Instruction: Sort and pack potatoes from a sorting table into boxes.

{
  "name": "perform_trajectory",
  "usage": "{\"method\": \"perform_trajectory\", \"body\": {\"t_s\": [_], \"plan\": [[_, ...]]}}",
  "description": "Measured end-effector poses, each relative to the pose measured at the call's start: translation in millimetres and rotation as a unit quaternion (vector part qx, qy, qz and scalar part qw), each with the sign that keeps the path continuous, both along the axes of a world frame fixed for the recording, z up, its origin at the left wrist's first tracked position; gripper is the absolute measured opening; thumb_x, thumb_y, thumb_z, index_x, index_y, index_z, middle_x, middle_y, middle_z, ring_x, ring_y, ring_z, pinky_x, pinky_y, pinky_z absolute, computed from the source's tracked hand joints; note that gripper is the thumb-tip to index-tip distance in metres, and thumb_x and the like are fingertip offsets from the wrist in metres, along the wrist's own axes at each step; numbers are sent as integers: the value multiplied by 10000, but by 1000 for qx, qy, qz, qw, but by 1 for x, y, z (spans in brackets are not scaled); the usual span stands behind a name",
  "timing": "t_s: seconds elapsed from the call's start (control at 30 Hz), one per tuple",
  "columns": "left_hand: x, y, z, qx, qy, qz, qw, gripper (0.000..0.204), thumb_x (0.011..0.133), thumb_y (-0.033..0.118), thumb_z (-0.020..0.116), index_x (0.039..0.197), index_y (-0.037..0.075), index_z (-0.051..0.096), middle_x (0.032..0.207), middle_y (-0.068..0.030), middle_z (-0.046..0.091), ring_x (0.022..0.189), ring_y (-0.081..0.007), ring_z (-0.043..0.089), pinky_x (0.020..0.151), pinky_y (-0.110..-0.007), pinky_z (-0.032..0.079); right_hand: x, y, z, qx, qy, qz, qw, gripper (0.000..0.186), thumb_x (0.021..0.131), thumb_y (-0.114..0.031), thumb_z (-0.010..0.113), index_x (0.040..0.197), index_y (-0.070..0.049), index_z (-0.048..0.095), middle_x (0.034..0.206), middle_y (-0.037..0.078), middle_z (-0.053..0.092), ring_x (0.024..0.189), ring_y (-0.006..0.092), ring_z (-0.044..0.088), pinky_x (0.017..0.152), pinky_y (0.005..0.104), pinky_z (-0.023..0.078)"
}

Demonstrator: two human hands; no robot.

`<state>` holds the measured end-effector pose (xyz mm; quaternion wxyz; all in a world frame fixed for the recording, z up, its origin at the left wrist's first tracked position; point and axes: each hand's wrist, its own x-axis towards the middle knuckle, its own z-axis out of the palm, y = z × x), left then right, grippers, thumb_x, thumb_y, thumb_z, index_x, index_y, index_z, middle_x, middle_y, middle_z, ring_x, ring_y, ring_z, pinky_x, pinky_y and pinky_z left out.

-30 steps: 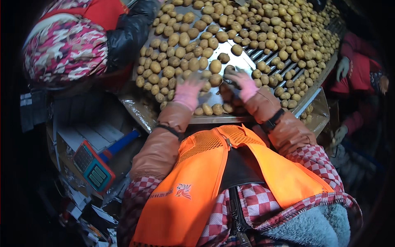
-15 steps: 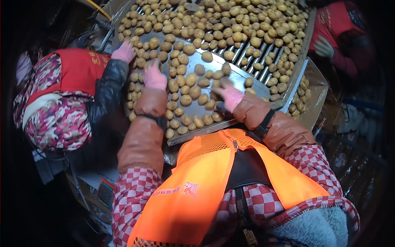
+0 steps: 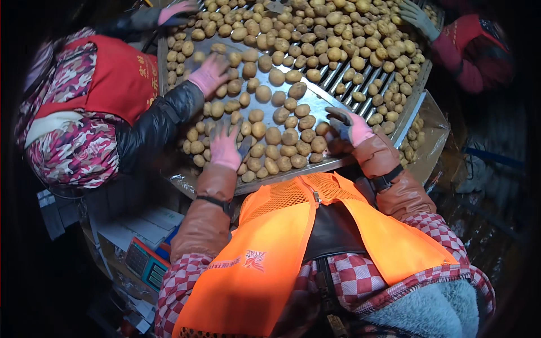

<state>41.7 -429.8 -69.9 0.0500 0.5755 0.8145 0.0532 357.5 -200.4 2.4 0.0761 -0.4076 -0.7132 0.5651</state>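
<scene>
Many potatoes (image 3: 289, 137) lie on a smooth metal tray (image 3: 259, 58) in front of me. My left hand (image 3: 226, 147), in a pink and grey glove, rests among the potatoes at the near left with its fingers spread. It grips none of them. My right hand (image 3: 350, 127), gloved in pink with dark finger parts, is at the right of the loose group near the tray's near edge. Its fingers are stretched apart, and no potato shows in it. Its palm side is partly hidden.
Beyond the tray, metal rollers (image 3: 360, 84) carry more potatoes. A co-worker in a red apron (image 3: 121, 76) reaches in from the left with a pink-gloved hand (image 3: 209, 75). Another co-worker's grey-gloved hand (image 3: 419, 20) is at the far right. A scale (image 3: 145, 263) stands at the lower left.
My left hand has drawn back toward me. My right hand has moved right and its fingers have spread. Potatoes have shifted on the tray. The left co-worker's hand reaches farther onto it.
</scene>
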Motion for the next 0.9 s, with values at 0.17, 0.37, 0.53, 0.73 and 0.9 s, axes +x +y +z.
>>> {"method": "perform_trajectory", "body": {"t_s": [0.17, 0.37, 0.53, 0.73, 0.9], "plan": [[23, -26, 16, 56, -127, 157, 978, 529, 814, 359, 705, 1301, 179, 605, 1354, -153, 547, 1294, -355, 466, 1086, -537, 333, -4, 15, 0, 11, -224, -61, 973, 540, 863, -306, 735, 1336, -107, 568, 1041, 154, 716, 942, 229, 690, 803, 338, 544], [73, -6, 17, 64, -78, -110, 989, 539, 805, 435, 666, 1311, 265, 593, 1463, -116, 445, 1385, -348, 355, 1108, -610, 243, -83, -32, -7, 208, -303, 235, 900, 445, 869, -393, 660, 1171, -75, 591, 1072, 247, 669, 1031, 419, 640, 863, 475, 504], [37, -35, -3, 29, 18, 21, 999, 450, 846, 472, 614, 1249, 273, 644, 1473, -44, 454, 1402, -312, 347, 1128, -621, 198, -137, 25, 16, 183, -125, 227, 948, 430, 892, -311, 661, 1292, -164, 599, 988, 194, 688, 917, 361, 662, 808, 415, 529], [7, -68, -6, 55, -43, 201, 977, 347, 854, 354, 640, 1185, 258, 677, 1432, -21, 503, 1383, -290, 386, 1139, -546, 251, -158, 42, -16, 574, -180, 151, 785, 628, 826, -319, 694, 1389, -139, 479, 1390, 160, 506, 1238, 398, 503, 1047, 511, 393], [-48, 3, 2, 177, -83, 245, 950, 440, 833, 176, 636, 1266, 251, 620, 1286, -123, 593, 1314, -313, 470, 1096, -497, 336, -141, 10, -43, 298, -21, 320, 899, 444, 873, -173, 586, 1316, -215, 588, 1351, 128, 574, 1272, 345, 516, 1076, 421, 408]]}}
